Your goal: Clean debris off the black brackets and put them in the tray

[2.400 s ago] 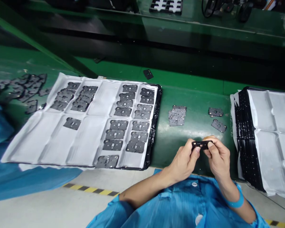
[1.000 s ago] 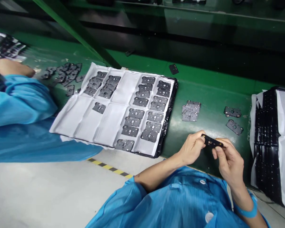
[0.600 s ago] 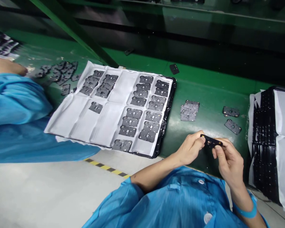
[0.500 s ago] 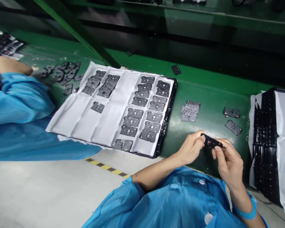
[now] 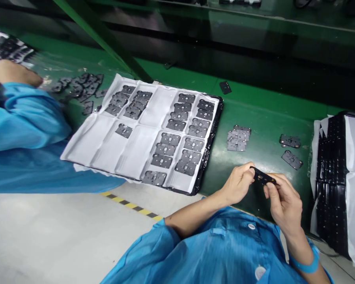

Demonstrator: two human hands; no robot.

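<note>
Between my two hands is a small black plastic plate (image 5: pixel 262 176) with cut-outs and tiny gold-coloured spots, held tilted above the green bench. My left hand (image 5: pixel 240 182) pinches its left end, and my right hand (image 5: pixel 284 197) grips the right end with thumb and fingers. Just beyond my left hand lies an overlapping pile of similar plates (image 5: pixel 238 139). Farther right, near my right hand, a small stack of plates (image 5: pixel 290 141) lies behind a single plate (image 5: pixel 292 159).
A compartment tray (image 5: pixel 146 156) lined with white sheet holds many plates, left of my hands. Stacked black trays (image 5: pixel 331 185) stand at the right. Another person's blue sleeve (image 5: pixel 26 118) and loose plates (image 5: pixel 87 85) are at the left. One plate (image 5: pixel 225 87) lies farther back.
The held plate has tipped slightly between my fingers, its face now darker. My grip and both hands stay nearly in place; the view has shifted a little.
</note>
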